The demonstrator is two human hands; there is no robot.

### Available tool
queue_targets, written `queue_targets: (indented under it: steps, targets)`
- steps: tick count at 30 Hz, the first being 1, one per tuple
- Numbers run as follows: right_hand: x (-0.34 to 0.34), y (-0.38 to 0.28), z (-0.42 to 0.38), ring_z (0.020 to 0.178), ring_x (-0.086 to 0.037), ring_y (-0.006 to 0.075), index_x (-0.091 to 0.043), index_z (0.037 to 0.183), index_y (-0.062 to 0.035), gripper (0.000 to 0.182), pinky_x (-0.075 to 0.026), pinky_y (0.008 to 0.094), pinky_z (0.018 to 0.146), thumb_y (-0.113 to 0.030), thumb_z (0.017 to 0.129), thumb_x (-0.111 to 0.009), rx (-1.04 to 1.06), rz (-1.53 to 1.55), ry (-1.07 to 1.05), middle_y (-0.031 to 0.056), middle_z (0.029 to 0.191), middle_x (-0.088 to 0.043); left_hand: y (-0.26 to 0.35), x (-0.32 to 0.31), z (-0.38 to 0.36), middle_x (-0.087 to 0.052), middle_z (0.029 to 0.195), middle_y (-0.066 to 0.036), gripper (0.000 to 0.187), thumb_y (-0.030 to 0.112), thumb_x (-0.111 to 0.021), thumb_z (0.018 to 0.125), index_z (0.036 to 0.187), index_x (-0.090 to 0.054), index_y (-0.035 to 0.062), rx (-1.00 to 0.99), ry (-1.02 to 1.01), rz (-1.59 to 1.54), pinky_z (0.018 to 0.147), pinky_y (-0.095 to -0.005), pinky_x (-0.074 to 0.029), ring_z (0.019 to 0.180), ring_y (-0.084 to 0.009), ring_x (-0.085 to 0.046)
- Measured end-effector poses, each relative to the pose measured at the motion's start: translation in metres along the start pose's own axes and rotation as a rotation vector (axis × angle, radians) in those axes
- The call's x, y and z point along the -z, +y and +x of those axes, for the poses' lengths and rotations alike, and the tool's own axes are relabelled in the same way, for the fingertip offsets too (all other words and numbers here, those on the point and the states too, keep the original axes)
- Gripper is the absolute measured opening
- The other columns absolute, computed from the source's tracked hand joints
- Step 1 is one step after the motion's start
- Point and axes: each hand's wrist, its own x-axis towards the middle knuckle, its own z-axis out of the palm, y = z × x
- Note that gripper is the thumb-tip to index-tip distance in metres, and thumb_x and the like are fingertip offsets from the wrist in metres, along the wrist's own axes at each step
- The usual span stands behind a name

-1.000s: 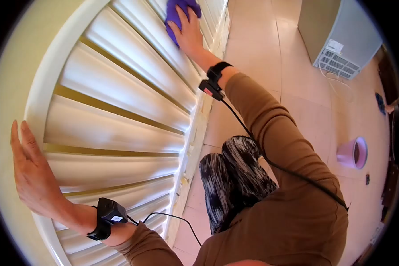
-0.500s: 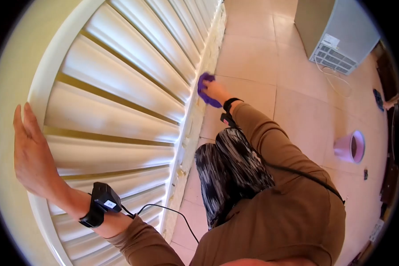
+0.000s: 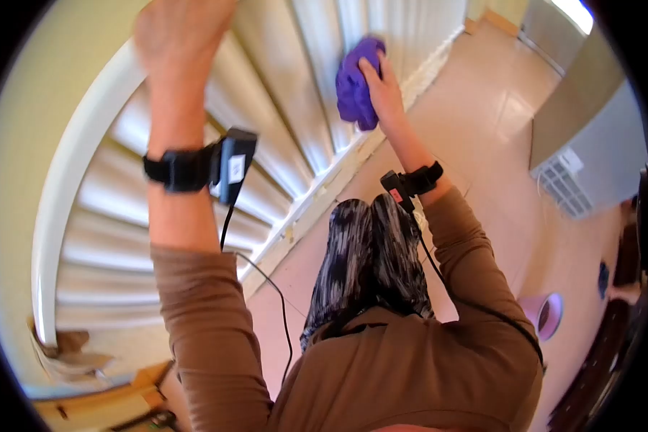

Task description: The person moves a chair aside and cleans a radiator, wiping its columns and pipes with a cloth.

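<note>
My right hand [image 3: 385,90] is closed round a bunched purple cloth [image 3: 356,86]. The cloth lies against the white slats [image 3: 313,86] of a railing, not far above its base ledge [image 3: 353,155]. At the top edge of the view, my left hand [image 3: 183,32] is over the railing's curved white top rail [image 3: 72,155]. Its fingers are blurred and partly cut off, so their grip cannot be made out. Each wrist wears a black strap with a small box, and thin cables run back from them.
A grey appliance [image 3: 597,137] with a vent grille stands on the tiled floor [image 3: 475,119] to the right. Nearer to me on that side is a pinkish-purple bucket [image 3: 551,317]. A brown wooden or cardboard item [image 3: 151,378] lies at the lower left.
My right hand has moved the cloth from the base ledge up onto the slats farther along. My left hand has shifted forward along the top rail. The view has turned.
</note>
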Motion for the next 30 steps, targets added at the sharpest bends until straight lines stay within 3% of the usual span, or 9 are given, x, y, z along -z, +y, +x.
queue_targets:
  steps: [4,6,9,11,13,18,21,24,30]
  targets:
    - [-0.053,-0.086,-0.042,0.119,-0.048,0.0257,-0.043,0.135,-0.0043,0.056,-0.038,0.0327,0.099,-0.031,0.09,-0.061,0.479,0.052,-0.047,0.0159,0.131,-0.05,-0.002,0.004,-0.046,-0.054,0.125,-0.021,0.043,0.03,-0.057,0.088,0.122,-0.055,0.0025,-0.215,0.322,-0.531,0.098,-0.0441,-0.038,0.112,-0.0338,-0.052]
    - [-0.065,-0.09,-0.061,0.122,-0.047,0.0302,-0.043,0.135,-0.0048,0.056,-0.038,0.0366,0.099,-0.026,0.088,-0.063,0.67,0.037,-0.133,0.0174,0.134,-0.047,0.016,0.028,-0.092,-0.06,0.119,-0.016,0.047,0.036,-0.057,0.089,0.129,-0.051,0.0129,0.021,0.264,-0.823,0.089,-0.0415,-0.046,0.108,-0.0362,-0.056]
    - [-0.072,-0.08,-0.117,0.123,-0.046,0.034,-0.042,0.136,-0.0057,0.061,-0.038,0.0399,0.099,-0.015,0.082,-0.069,0.832,-0.14,-0.247,0.0186,0.133,-0.047,0.018,0.047,-0.175,-0.041,0.135,-0.026,0.061,0.024,-0.064,0.084,0.134,-0.04,-0.0023,0.32,0.174,-1.092,0.103,-0.0419,-0.035,0.123,-0.0422,-0.041]
    - [-0.083,-0.067,-0.158,0.118,-0.048,0.0374,-0.041,0.135,-0.0053,0.067,-0.039,0.0414,0.098,-0.008,0.076,-0.072,0.472,0.258,-0.352,0.019,0.131,-0.048,0.01,0.054,-0.224,-0.033,0.143,-0.018,0.074,0.024,-0.061,0.089,0.145,-0.02,-0.001,0.614,-0.092,-1.307,0.106,-0.0375,-0.033,0.132,-0.0269,-0.035]
    - [-0.091,-0.072,-0.183,0.113,-0.051,0.0381,-0.042,0.134,-0.0048,0.068,-0.041,0.0418,0.096,-0.005,0.072,-0.072,0.73,0.05,-0.465,0.0191,0.127,-0.05,-0.01,0.08,-0.249,-0.031,0.142,-0.021,0.094,0.027,-0.072,0.081,0.147,-0.01,-0.0015,0.943,-0.201,-1.657,0.108,-0.037,-0.03,0.131,-0.0274,-0.034]
    - [-0.074,-0.161,-0.191,0.108,-0.06,0.0297,-0.068,0.101,-0.0096,0.026,-0.047,0.0399,0.094,-0.006,0.076,-0.066,0.794,0.211,-1.138,0.0124,0.12,-0.061,-0.059,0.136,-0.288,-0.057,0.116,-0.011,0.051,0.007,-0.067,0.084,0.128,-0.043,0.0017,1.424,0.205,-1.71,0.089,-0.0319,-0.049,0.103,-0.0198,-0.058]
    - [-0.079,-0.204,-0.14,0.104,-0.062,0.0259,-0.069,0.099,-0.0045,0.02,-0.048,0.0362,0.091,-0.004,0.081,-0.06,1.144,0.265,-0.602,0.0097,0.11,-0.067,-0.08,0.174,-0.299,-0.055,0.12,-0.01,0.055,0.003,-0.068,0.083,0.131,-0.042,0.0019,1.405,0.618,-1.241,0.094,-0.0305,-0.045,0.108,-0.019,-0.055]
    - [-0.107,-0.228,-0.084,0.106,-0.059,0.0236,-0.068,0.102,-0.0062,0.018,-0.044,0.0345,0.092,-0.01,0.087,-0.059,1.416,-0.028,-0.225,0.008,0.109,-0.066,-0.124,0.191,-0.291,-0.052,0.125,-0.013,0.054,-0.002,-0.065,0.084,0.131,-0.039,0.0026,0.89,0.945,-0.492,0.093,-0.0344,-0.048,0.105,-0.0208,-0.056]
    - [-0.138,-0.211,-0.033,0.097,-0.057,0.0211,-0.066,0.106,-0.0133,0.027,-0.038,0.0327,0.094,-0.034,0.093,-0.054,1.365,-0.299,-0.15,0.0039,0.104,-0.066,-0.191,0.16,-0.281,-0.045,0.137,-0.021,0.04,0.0,-0.071,0.068,0.105,-0.058,0.0066,0.456,0.465,0.279,0.103,-0.0481,-0.036,0.123,-0.0459,-0.043]
